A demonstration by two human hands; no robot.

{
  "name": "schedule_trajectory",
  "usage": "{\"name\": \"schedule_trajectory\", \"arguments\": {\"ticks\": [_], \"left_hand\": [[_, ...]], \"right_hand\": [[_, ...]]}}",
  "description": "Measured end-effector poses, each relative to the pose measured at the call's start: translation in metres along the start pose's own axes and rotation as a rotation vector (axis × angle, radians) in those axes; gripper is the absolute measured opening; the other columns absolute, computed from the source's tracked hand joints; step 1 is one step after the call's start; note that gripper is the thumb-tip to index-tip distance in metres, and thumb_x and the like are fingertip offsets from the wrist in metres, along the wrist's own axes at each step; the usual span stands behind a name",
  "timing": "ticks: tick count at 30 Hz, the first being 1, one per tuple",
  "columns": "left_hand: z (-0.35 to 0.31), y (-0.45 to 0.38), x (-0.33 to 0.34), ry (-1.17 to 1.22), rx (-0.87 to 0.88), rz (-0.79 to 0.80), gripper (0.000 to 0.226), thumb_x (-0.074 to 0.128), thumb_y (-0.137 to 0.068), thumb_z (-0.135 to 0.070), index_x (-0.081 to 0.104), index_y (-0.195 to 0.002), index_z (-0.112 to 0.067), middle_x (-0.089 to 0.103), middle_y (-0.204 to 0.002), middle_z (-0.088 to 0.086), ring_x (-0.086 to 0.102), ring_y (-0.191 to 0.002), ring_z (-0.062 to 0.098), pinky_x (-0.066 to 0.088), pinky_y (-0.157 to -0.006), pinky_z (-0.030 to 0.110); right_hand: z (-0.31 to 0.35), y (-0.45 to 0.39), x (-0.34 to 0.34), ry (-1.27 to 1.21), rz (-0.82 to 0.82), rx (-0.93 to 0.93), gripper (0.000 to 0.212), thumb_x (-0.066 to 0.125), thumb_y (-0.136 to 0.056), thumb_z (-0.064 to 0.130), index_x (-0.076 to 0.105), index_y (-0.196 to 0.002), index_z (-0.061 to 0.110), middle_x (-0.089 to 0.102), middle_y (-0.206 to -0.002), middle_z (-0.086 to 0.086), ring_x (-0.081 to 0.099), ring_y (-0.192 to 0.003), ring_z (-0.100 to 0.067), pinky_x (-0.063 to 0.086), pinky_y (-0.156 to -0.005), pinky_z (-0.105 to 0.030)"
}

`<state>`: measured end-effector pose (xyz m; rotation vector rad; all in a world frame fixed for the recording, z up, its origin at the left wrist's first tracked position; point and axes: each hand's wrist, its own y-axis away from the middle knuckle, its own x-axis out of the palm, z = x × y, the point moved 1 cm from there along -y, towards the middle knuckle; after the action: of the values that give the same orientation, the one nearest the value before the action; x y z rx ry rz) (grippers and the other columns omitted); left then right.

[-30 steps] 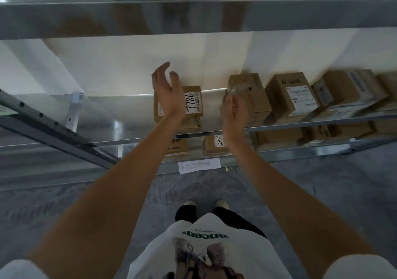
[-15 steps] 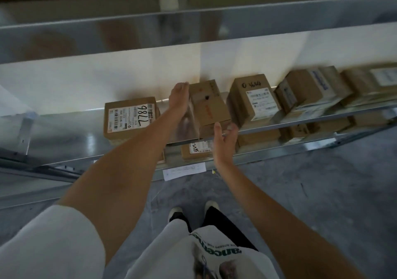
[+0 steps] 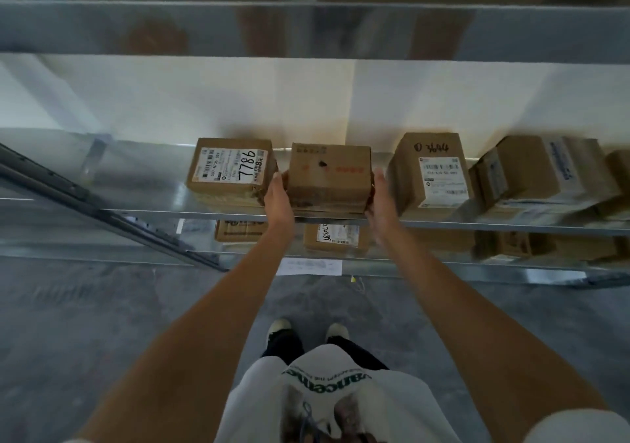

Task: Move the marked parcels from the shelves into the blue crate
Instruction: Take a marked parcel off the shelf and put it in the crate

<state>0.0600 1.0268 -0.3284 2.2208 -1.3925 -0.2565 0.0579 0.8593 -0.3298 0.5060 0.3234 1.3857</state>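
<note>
Two hands at one plain brown cardboard parcel (image 3: 329, 175) with faint red print, which sits at the front edge of the shiny grey metal shelf (image 3: 136, 187). Left hand (image 3: 278, 197) lies flat against the parcel's left side, right hand (image 3: 380, 200) against its right side; fingers (image 3: 276, 179) straight and close together, pressing the cardboard between them. Fingertips partly hidden behind the box sides, so curl at the tips cannot be told.

Just left of the left fingers: brown cardboard box with a white label handwritten "7786" (image 3: 231, 171), nearly touching the held parcel. Just right of the right fingers: taller brown cardboard box with a white barcode label (image 3: 429, 170); further right, blurred taped boxes (image 3: 542, 173).

Below the fingers: lower shelf level with small labelled brown boxes (image 3: 335, 238). Above: another grey metal shelf beam (image 3: 306, 30). Behind the boxes: plain cream wall (image 3: 238, 98). Floor is mottled grey concrete (image 3: 85, 323), with a white paper sheet (image 3: 308, 267) at the foot of the rack.
</note>
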Motion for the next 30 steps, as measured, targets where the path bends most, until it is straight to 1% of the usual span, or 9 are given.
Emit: {"name": "schedule_trajectory", "arguments": {"ticks": [2, 5, 10, 14, 16, 18, 22, 26, 30], "left_hand": [[-0.001, 0.004, -0.002, -0.002, 0.008, 0.042, 0.037, 0.034, -0.102, -0.040, 0.063, -0.115, -0.022, 0.066, -0.107, -0.003, 0.060, -0.109, 0.018, 0.048, -0.098, 0.035], [-0.007, 0.001, -0.003, -0.044, 0.037, 0.035, 0.042, 0.030, -0.103, -0.041, 0.067, -0.105, -0.021, 0.070, -0.103, 0.003, 0.065, -0.094, 0.019, 0.051, -0.092, 0.039], [-0.019, -0.001, -0.002, -0.064, 0.032, 0.039, 0.049, 0.027, -0.103, -0.037, 0.069, -0.105, -0.013, 0.070, -0.087, 0.011, 0.062, -0.089, 0.029, 0.043, -0.102, 0.050], [-0.028, 0.003, 0.004, -0.056, -0.008, 0.009, 0.029, 0.040, -0.099, -0.026, 0.066, -0.099, -0.014, 0.073, -0.090, 0.004, 0.066, -0.100, 0.027, 0.048, -0.099, 0.041], [-0.029, 0.005, 0.006, -0.016, -0.046, -0.005, 0.022, 0.042, -0.098, -0.025, 0.060, -0.104, -0.012, 0.070, -0.082, 0.000, 0.068, -0.084, 0.017, 0.055, -0.077, 0.030], [-0.028, 0.006, 0.007, -0.013, -0.050, -0.011, 0.021, 0.042, -0.098, -0.026, 0.059, -0.090, -0.017, 0.070, -0.063, -0.007, 0.066, -0.065, 0.009, 0.053, -0.064, 0.025], [-0.025, 0.010, 0.008, -0.074, -0.033, 0.016, 0.031, 0.039, -0.099, -0.032, 0.059, -0.080, -0.020, 0.070, -0.071, -0.005, 0.065, -0.069, 0.010, 0.053, -0.062, 0.023], [-0.018, 0.008, 0.007, -0.147, -0.034, 0.022, 0.033, 0.036, -0.101, -0.035, 0.060, -0.085, -0.019, 0.068, -0.081, -0.003, 0.065, -0.078, 0.013, 0.054, -0.075, 0.026], [-0.017, 0.012, 0.008, -0.188, -0.051, 0.039, 0.035, 0.037, -0.100, -0.038, 0.062, -0.085, -0.020, 0.067, -0.078, -0.005, 0.064, -0.075, 0.011, 0.052, -0.067, 0.021]], "right_hand": [[0.006, 0.002, -0.003, 0.013, -0.027, -0.007, 0.034, 0.032, -0.098, 0.060, 0.058, -0.092, 0.040, 0.062, -0.098, 0.016, 0.055, -0.093, 0.000, 0.042, -0.082, -0.022], [0.013, 0.002, -0.010, 0.015, -0.052, -0.032, 0.034, 0.031, -0.099, 0.058, 0.058, -0.098, 0.038, 0.062, -0.103, 0.012, 0.057, -0.098, -0.007, 0.045, -0.079, -0.024], [0.021, 0.004, -0.020, 0.048, -0.053, -0.028, 0.065, 0.031, -0.096, 0.063, 0.047, -0.142, 0.020, 0.057, -0.134, -0.007, 0.053, -0.120, -0.024, 0.045, -0.101, -0.038], [0.018, 0.006, -0.023, 0.007, -0.055, -0.022, 0.065, 0.032, -0.095, 0.066, 0.057, -0.129, 0.016, 0.066, -0.119, -0.010, 0.058, -0.114, -0.028, 0.046, -0.089, -0.035], [0.018, 0.008, -0.024, -0.029, -0.038, -0.031, 0.058, 0.032, -0.095, 0.065, 0.062, -0.116, 0.021, 0.071, -0.105, -0.005, 0.062, -0.109, -0.026, 0.047, -0.092, -0.034], [0.017, 0.009, -0.026, -0.068, -0.021, -0.026, 0.062, 0.032, -0.095, 0.066, 0.062, -0.122, 0.020, 0.071, -0.097, 0.000, 0.064, -0.102, -0.019, 0.048, -0.094, -0.034], [0.017, 0.010, -0.027, -0.064, 0.015, -0.015, 0.069, 0.032, -0.094, 0.067, 0.055, -0.134, 0.017, 0.070, -0.103, -0.003, 0.061, -0.106, -0.020, 0.047, -0.095, -0.035], [0.020, 0.012, -0.027, -0.019, 0.016, -0.035, 0.056, 0.038, -0.093, 0.065, 0.063, -0.116, 0.020, 0.073, -0.097, -0.002, 0.063, -0.102, -0.020, 0.048, -0.089, -0.034], [0.023, 0.012, -0.025, 0.018, -0.004, -0.044, 0.064, 0.043, -0.091, 0.064, 0.056, -0.132, 0.016, 0.065, -0.122, -0.011, 0.057, -0.116, -0.027, 0.047, -0.096, -0.040]]}}
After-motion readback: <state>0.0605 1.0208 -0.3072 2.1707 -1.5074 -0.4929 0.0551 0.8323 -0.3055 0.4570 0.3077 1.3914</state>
